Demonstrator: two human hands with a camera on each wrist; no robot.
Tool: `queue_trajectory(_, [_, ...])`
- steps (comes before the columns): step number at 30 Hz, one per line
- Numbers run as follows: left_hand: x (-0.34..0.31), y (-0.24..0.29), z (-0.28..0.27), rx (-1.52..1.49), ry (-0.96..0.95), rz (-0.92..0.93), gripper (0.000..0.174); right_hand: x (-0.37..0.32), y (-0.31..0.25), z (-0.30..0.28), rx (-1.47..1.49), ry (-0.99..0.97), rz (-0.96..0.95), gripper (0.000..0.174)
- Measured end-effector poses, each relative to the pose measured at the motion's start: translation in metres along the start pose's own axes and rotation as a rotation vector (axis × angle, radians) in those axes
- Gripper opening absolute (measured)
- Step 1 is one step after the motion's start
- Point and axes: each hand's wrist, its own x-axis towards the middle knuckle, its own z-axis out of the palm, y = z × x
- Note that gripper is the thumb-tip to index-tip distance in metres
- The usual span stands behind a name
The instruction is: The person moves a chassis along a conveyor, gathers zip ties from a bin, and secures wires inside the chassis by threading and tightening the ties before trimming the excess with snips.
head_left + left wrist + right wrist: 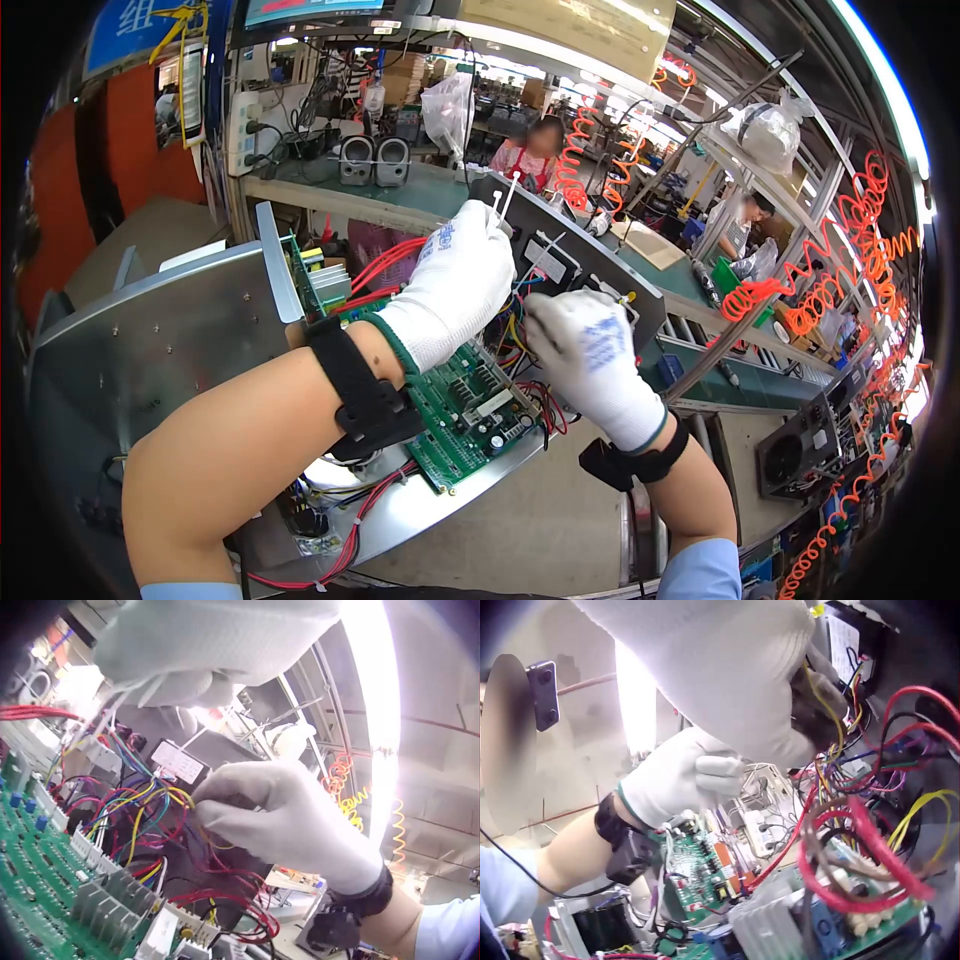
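Observation:
White gloves with green cuffs cover both hands. The left hand [458, 285] is raised above the wiring, fingers curled round several white cable ties [509, 198] that stick up past the knuckles. Lower and to its right, the right hand [597, 352] has thumb and fingers bent together at the wire bundle. In the left wrist view its fingertips pinch a yellow wire [137, 834] among coloured wires. Behind that bundle a black module with a white label [178, 761] is fixed to an upright dark panel [640, 293]. Below the hands lies a green circuit board [440, 455].
The board sits in an open metal chassis [165, 350] with red wires [350, 540] along its front. Behind stands a green-topped bench [415, 196] with two grey speaker-like units [375, 160]. Orange coiled hoses [755, 298] hang at right. Two people work beyond.

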Motion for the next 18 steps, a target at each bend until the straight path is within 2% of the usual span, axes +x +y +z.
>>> queue_trajectory(1, [0.000, 0.004, -0.004, 0.001, -0.021, -0.008, 0.019, 0.000, -0.001, -0.005, 0.186, 0.178, 0.001, 0.015])
queue_trajectory(2, [-0.002, 0.010, -0.009, 0.003, -0.043, -0.017, 0.020, -0.003, 0.001, -0.011, 0.222, 0.380, -0.050, 0.021])
queue_trajectory(4, [-0.002, 0.010, -0.014, -0.012, -0.059, -0.025, 0.021, -0.007, 0.006, -0.032, 0.164, 0.603, -0.121, 0.029])
queue_trajectory(6, [-0.001, 0.000, -0.018, 0.182, -0.064, 0.254, 0.021, -0.028, 0.002, -0.052, 0.223, 0.672, 0.026, 0.032])
queue_trajectory(7, [-0.008, 0.004, -0.020, -0.153, -0.118, 0.237, 0.020, -0.043, 0.007, -0.064, 0.162, 0.686, -0.035, 0.034])
queue_trajectory(8, [-0.021, 0.014, -0.024, -0.499, -0.210, 0.199, 0.018, -0.055, 0.012, -0.071, 0.228, 0.746, -0.092, 0.035])
queue_trajectory(9, [-0.030, 0.031, -0.031, -0.442, -0.254, 0.059, 0.008, -0.067, 0.013, -0.085, 0.172, 0.707, -0.114, 0.037])
queue_trajectory(10, [-0.031, 0.022, -0.031, -0.415, -0.261, 0.157, 0.010, -0.087, 0.006, -0.088, 0.228, 0.753, -0.041, 0.039])
queue_trajectory(11, [-0.033, 0.024, -0.033, -0.190, -0.274, 0.146, 0.011, -0.111, 0.007, -0.088, 0.130, 0.547, 0.089, 0.039])
queue_trajectory(12, [-0.039, 0.042, -0.034, 0.038, -0.274, 0.010, 0.011, -0.127, 0.001, -0.073, 0.239, 0.854, 0.079, 0.035])
queue_trajectory(13, [0.019, -0.073, -0.034, -0.074, -0.190, 0.460, 0.017, -0.147, -0.004, -0.068, 0.256, 0.860, 0.170, 0.032])
queue_trajectory(14, [0.001, -0.026, -0.003, -0.134, -0.303, 0.499, 0.017, -0.164, -0.012, -0.064, 0.310, 0.890, 0.243, 0.029])
queue_trajectory(15, [-0.054, 0.057, -0.007, -0.086, -0.433, 0.462, 0.019, -0.184, -0.015, -0.055, 0.297, 0.885, 0.335, 0.027])
queue_trajectory(16, [-0.086, 0.112, -0.020, -0.018, -0.536, 0.427, 0.021, -0.203, -0.020, -0.047, 0.302, 0.890, 0.404, 0.025])
queue_trajectory(18, [-0.083, 0.133, -0.013, 0.138, -0.701, 0.354, 0.026, -0.243, -0.030, -0.042, 0.371, 0.840, 0.623, 0.023])
